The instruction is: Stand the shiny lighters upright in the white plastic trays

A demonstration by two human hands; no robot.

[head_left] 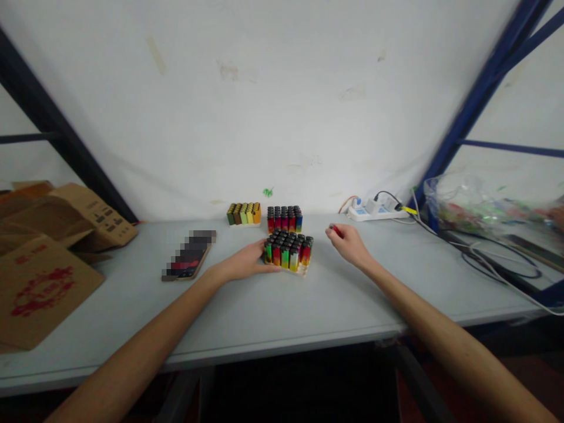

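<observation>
Right grip: 1 lighter (red) | left grip: 1 lighter-filled tray

Bare upper limbs, one on each side of the lighter tray. Left of the tray, the left forearm was slender and smooth in outline, narrowing to an uncovered wrist and a bare left hand. Right of the tray, the right forearm showed the same taper; its wrist and right hand were likewise bare.
</observation>
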